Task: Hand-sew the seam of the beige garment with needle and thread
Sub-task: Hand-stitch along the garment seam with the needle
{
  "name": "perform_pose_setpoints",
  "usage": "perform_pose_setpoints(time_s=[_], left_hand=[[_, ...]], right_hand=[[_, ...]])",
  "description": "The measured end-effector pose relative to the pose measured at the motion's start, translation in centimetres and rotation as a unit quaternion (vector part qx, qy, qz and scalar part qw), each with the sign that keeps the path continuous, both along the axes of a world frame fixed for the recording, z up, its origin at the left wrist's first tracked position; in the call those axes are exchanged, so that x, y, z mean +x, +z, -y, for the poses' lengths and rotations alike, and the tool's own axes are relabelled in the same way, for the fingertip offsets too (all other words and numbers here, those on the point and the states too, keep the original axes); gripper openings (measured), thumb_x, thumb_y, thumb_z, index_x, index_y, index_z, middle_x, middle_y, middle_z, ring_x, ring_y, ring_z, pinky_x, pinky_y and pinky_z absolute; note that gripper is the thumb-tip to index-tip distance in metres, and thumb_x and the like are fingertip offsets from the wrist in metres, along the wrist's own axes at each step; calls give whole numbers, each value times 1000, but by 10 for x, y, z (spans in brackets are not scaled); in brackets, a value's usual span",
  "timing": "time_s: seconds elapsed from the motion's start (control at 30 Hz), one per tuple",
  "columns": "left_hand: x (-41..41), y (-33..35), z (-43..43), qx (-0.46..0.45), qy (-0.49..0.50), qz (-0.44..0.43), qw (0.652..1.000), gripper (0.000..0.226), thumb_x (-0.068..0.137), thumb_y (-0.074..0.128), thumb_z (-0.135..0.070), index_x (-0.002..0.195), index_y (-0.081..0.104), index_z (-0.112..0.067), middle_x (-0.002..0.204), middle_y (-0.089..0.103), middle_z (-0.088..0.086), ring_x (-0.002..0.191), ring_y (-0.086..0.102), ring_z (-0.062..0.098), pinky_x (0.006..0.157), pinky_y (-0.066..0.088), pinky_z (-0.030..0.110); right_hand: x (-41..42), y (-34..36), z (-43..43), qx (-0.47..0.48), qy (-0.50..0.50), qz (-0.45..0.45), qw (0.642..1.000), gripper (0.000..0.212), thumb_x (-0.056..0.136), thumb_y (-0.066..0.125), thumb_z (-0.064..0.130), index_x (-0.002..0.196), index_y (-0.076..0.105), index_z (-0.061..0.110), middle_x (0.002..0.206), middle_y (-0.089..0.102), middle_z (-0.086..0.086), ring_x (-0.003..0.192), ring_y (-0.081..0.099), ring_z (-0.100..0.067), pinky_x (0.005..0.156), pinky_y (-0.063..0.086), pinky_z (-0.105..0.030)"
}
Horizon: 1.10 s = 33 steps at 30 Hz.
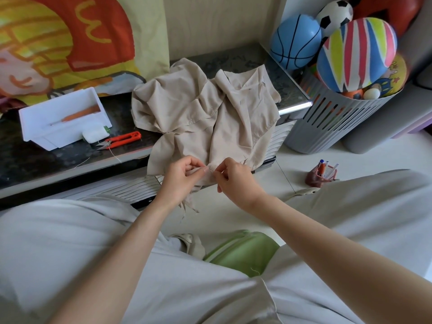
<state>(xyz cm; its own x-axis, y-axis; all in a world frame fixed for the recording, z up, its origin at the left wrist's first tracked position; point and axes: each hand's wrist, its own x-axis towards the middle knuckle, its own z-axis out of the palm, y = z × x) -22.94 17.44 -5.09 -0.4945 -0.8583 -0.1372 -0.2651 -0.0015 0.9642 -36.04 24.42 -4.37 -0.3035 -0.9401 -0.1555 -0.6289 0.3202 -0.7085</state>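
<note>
A yellow looping mark like a letter W is being shown on the red cap of the cartoon print propped behind the table; no other writing can be read.

The beige garment is being left crumpled on the dark tabletop, with its lower part hanging over the front edge toward the person. A stitched hem is being shown along its right edge, and frayed strands are hanging from the bottom.

The hanging edge is being held up between both hands, in front of the table edge and above the lap. It is being pinched by the left hand between thumb and curled fingers. Just beside it, the same edge is being pinched by the right hand with thumb and forefinger, the other fingers loosely curled; whatever else is being gripped there is too small to tell. Both forearms are being stretched forward, the wrists near each other.

Red thread snips and a loose pale thread are lying left of the garment, beside a white tray. A grey slotted basket of balls is standing to the right.
</note>
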Motion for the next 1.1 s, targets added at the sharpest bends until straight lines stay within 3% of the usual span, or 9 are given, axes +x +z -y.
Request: perform_pose_setpoints(time_s=[0.27,0.4,0.57,0.63,0.77,0.87,0.93,1.03,1.1], left_hand=[[-1,-3,-1,2,-6,16,1000,18,84,68,-5,74,62,-19,74,65,4,66,59,6,60,50,23],[-2,-3,-2,8,2,17,1000,18,84,69,-6,73,63,-20,70,65,-3,62,59,0,64,51,31],[-3,1,-2,-27,20,-4,999,19,84,68,-5,75,61,-19,73,64,-2,66,59,-7,66,48,13],[-4,1,-2,-35,22,-9,999,19,84,67,-3,75,61,-19,73,64,-2,66,59,-8,66,45,9],[-4,3,-3,-34,27,-33,999,19,86,64,0,79,60,-17,74,65,-4,64,60,-8,63,44,8],[-5,4,-5,-43,28,-36,998,22,85,64,2,78,62,-19,73,64,-6,64,59,-11,62,43,6],[-4,2,-3,-42,32,-28,998,20,86,65,-1,78,63,-20,74,64,-7,64,58,-10,65,45,9],[-1,-2,0,-9,46,-20,999,8,87,65,-7,84,66,-15,74,64,-4,67,58,1,66,50,25],[-1,-3,0,0,53,-19,998,7,88,64,-7,84,66,-14,75,64,-2,67,57,1,65,49,24]], right_hand=[[7,4,2,1,-13,37,999,6,92,45,13,87,49,14,69,70,-5,69,56,-18,69,43,-31],[8,3,3,-7,-31,85,996,6,94,43,11,91,47,14,67,66,-1,67,56,-12,57,39,-16],[9,5,0,-42,-51,134,989,10,96,42,15,88,47,16,67,66,5,74,60,-8,60,40,-10],[10,6,0,-52,-56,146,986,10,98,42,15,89,48,14,67,65,5,63,56,4,59,39,-8],[13,7,3,-62,-72,167,981,12,99,43,16,88,48,12,66,64,7,51,52,3,57,40,-11],[16,5,5,-55,-78,140,986,10,97,43,13,94,52,10,84,67,-4,77,59,-9,66,40,-19],[16,3,4,-57,-67,91,992,16,95,42,7,103,57,5,95,61,-9,87,52,-20,69,32,-18],[14,0,1,-69,-61,72,993,23,92,45,3,105,63,11,92,58,-6,75,46,-13,67,31,-16],[13,-2,-1,-68,-59,88,992,17,92,52,9,99,65,18,84,66,-2,65,49,-7,67,35,-19]])
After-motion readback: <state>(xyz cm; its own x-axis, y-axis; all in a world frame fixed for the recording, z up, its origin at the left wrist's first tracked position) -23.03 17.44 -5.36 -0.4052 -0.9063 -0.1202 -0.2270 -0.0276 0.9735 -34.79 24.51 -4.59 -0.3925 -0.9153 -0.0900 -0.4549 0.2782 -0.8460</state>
